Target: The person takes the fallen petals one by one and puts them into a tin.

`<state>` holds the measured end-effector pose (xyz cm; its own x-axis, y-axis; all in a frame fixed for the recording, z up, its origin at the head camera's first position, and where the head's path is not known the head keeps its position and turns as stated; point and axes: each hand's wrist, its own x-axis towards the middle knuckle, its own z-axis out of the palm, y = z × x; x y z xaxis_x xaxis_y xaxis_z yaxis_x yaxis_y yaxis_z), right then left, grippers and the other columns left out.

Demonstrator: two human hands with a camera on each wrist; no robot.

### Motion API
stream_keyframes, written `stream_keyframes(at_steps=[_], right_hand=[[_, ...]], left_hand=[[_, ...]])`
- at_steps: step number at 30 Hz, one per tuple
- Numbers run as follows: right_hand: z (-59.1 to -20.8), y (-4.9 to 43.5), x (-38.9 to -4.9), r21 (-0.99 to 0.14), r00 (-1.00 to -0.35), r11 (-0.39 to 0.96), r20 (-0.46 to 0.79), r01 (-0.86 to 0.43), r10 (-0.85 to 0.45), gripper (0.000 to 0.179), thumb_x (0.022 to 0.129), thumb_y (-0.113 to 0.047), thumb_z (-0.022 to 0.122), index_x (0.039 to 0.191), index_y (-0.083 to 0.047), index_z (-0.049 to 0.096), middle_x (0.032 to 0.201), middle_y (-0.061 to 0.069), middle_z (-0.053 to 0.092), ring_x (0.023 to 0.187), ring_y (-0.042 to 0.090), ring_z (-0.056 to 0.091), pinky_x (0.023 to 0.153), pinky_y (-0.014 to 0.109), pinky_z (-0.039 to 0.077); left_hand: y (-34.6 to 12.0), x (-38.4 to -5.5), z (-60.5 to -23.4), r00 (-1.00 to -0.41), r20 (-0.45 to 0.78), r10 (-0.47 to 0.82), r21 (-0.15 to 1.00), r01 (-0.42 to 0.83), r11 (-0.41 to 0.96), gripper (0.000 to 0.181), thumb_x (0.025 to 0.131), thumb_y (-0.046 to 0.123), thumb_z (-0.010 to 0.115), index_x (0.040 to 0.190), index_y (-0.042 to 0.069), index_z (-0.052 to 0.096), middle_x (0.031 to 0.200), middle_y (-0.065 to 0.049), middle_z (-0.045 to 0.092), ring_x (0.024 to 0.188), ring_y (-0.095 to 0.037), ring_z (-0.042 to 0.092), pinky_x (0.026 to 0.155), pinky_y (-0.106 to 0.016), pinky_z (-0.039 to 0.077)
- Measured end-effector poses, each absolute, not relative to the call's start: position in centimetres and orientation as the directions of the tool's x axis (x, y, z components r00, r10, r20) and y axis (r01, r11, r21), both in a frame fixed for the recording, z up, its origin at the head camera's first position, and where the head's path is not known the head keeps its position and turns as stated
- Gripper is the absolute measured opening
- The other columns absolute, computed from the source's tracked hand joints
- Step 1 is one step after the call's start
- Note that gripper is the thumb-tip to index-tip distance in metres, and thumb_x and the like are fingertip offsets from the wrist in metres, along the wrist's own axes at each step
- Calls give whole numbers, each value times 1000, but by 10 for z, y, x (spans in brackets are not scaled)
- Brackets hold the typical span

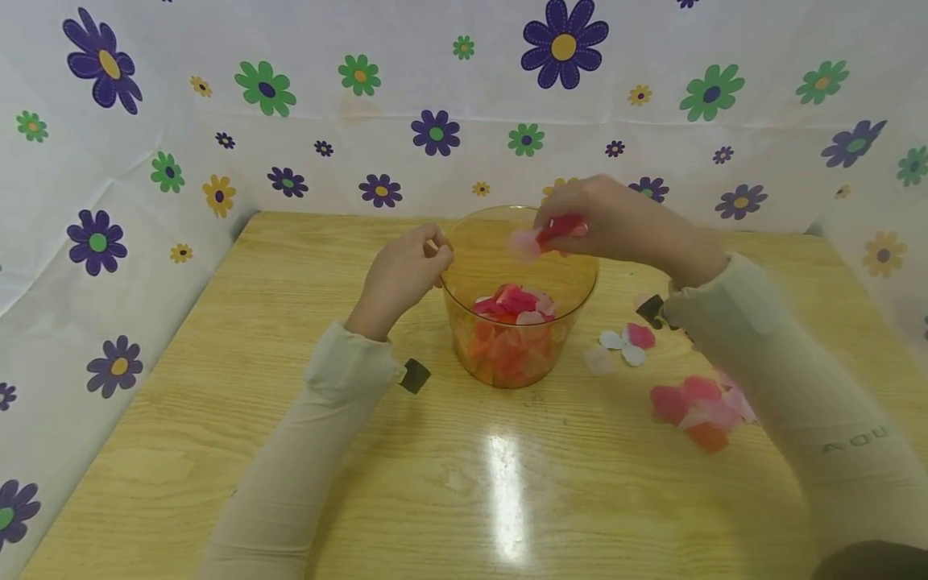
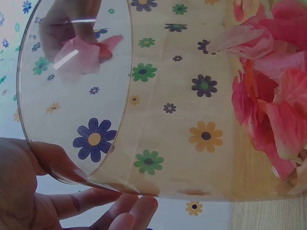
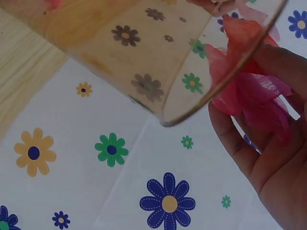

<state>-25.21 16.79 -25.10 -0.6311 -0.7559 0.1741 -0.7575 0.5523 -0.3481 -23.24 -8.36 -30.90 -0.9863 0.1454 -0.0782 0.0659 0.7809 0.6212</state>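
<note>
A see-through amber plastic bucket [image 1: 474, 262] stands on the table, partly filled with pink, red and pale artificial petals [image 1: 513, 304]. At its left rim, my left hand [image 1: 399, 278] grips the wall, thumb on the inside and fingers outside, as the left wrist view shows. Over the bucket's right rim, my right hand [image 1: 616, 224] pinches a small bunch of pink and red petals [image 3: 249, 81]. A pale petal [image 1: 525, 244] hangs blurred under those fingertips, above the opening. Whether it has left the fingers I cannot tell.
Right of the bucket lie a few white and pink petals [image 1: 627, 342]. Nearer me, a loose pile of petals [image 1: 699, 407] lies beside the right forearm. The wooden table [image 1: 435, 483] meets a flower-printed cloth [image 1: 304, 129] behind the bucket.
</note>
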Motion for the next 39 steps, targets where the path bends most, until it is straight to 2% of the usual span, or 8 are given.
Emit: stream_keyframes(at_steps=[9, 19, 29, 35, 39], right_hand=[[-264, 164, -248, -333, -638, 584, 74, -741, -767, 30, 80, -9, 73, 109, -7, 67, 111, 7, 69, 99, 22, 65, 88, 39, 53], [-265, 179, -245, -321, -635, 570, 151, -756, -758, 29, 81, -9, 72, 109, -7, 66, 108, 7, 69, 97, 22, 64, 87, 40, 52], [-268, 218, -229, -332, -717, 639, 234, -694, -657, 45, 79, -6, 74, 121, -4, 59, 116, 11, 65, 101, 25, 63, 89, 45, 50], [-292, 245, -221, -279, -786, 736, 156, -616, -598, 46, 80, -16, 74, 123, -10, 58, 119, 6, 64, 101, 22, 63, 88, 44, 51], [-318, 258, -218, -242, -800, 766, 85, -595, -594, 41, 81, -19, 73, 119, -9, 61, 116, 8, 65, 100, 24, 63, 87, 45, 51]], left_hand=[[-83, -233, -309, -987, -80, 142, 620, 62, 782, 23, 94, 25, 41, 104, 11, 56, 93, -8, 69, 78, -20, 67, 65, -28, 42], [-83, -231, -308, -987, -81, 137, 633, 56, 773, 23, 93, 25, 42, 105, 12, 57, 92, -8, 68, 78, -20, 66, 65, -29, 43], [-83, -231, -308, -988, -76, 134, 634, 56, 772, 23, 93, 26, 42, 104, 11, 57, 91, -8, 68, 79, -22, 66, 62, -28, 43], [-84, -232, -309, -988, -68, 135, 637, 61, 768, 24, 93, 25, 42, 105, 11, 58, 94, -8, 68, 79, -21, 65, 64, -28, 44], [-83, -232, -309, -988, -65, 137, 638, 65, 768, 24, 93, 25, 42, 104, 11, 58, 91, -8, 68, 78, -21, 66, 64, -28, 44]])
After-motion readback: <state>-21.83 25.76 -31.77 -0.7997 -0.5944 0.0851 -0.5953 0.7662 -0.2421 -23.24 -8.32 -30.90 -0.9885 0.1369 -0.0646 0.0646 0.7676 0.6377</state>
